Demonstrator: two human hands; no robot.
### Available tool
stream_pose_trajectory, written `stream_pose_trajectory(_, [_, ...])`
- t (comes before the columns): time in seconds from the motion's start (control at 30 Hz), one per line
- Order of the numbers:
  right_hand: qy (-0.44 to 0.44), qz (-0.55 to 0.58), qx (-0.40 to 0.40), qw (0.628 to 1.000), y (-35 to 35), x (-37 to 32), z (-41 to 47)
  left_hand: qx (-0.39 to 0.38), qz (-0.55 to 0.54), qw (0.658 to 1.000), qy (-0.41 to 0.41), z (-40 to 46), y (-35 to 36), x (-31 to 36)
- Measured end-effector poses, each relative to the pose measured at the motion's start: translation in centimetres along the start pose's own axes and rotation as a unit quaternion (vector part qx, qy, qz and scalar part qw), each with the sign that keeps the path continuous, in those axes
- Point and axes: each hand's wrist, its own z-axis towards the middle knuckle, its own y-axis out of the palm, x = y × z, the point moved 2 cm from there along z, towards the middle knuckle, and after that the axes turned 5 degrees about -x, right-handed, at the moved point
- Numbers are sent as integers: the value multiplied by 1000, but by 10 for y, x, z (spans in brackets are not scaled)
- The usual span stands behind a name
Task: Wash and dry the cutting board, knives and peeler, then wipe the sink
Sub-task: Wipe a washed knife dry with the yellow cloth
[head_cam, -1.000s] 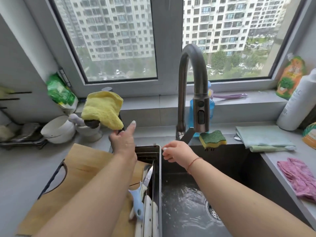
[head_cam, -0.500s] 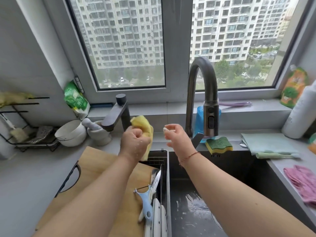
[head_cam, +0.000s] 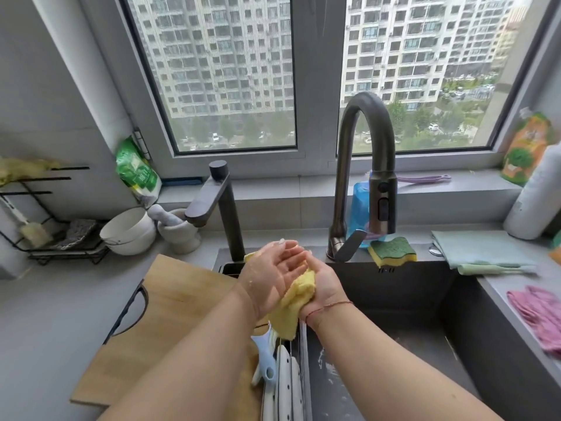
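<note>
My hands meet above the sink's left rim with a yellow cloth [head_cam: 290, 311] between them. My left hand [head_cam: 271, 273] lies palm up with its fingers fairly straight on the cloth. My right hand [head_cam: 325, 285] grips the cloth from the right side. The wooden cutting board [head_cam: 170, 314] lies on the counter at left, partly under my left arm. A pale blue peeler [head_cam: 267, 358] and white-handled knives [head_cam: 286, 387] rest in the drain rack [head_cam: 228, 266] beside the dark sink [head_cam: 409, 299], whose floor is wet.
A tall grey faucet [head_cam: 365, 141] and a smaller tap [head_cam: 223, 205] stand behind the sink. A yellow-green sponge [head_cam: 391, 252], green cloth [head_cam: 481, 250] and pink cloth [head_cam: 538, 312] are at right. White bowls [head_cam: 127, 232], a mortar [head_cam: 179, 233] and a wire rack [head_cam: 54, 238] are at left.
My left hand pulled the yellow cloth off the small tap and brought it down. Both hands have come together on the cloth over the sink rim.
</note>
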Motion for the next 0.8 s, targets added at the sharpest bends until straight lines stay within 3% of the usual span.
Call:
stream_pose_trajectory(0.13, [-9, 32, 40, 999, -8, -15, -7, 68, 198, 978, 17, -3, -29, 3])
stream_pose_trajectory(0.27, [-25, 124, 96, 987, -35, -30, 2, 125, 393, 908, -73, -12, -72, -24])
stream_pose_trajectory(0.4, [-5, 153, 84, 985, -48, -27, 0, 158, 555, 805, -139, -13, -109, -60])
stream_pose_trajectory(0.6, [-60, 93, 120, 987, -64, -21, 2, 45, 718, 680, -142, -14, -105, -86])
stream_pose_trajectory(0.73, [-72, 78, 134, 985, -70, -23, 4, 52, 801, 576, -155, -10, -109, -87])
stream_pose_trajectory(0.8, [-58, 101, 125, 985, -71, -23, 6, 66, 826, 542, -140, -9, -111, -86])
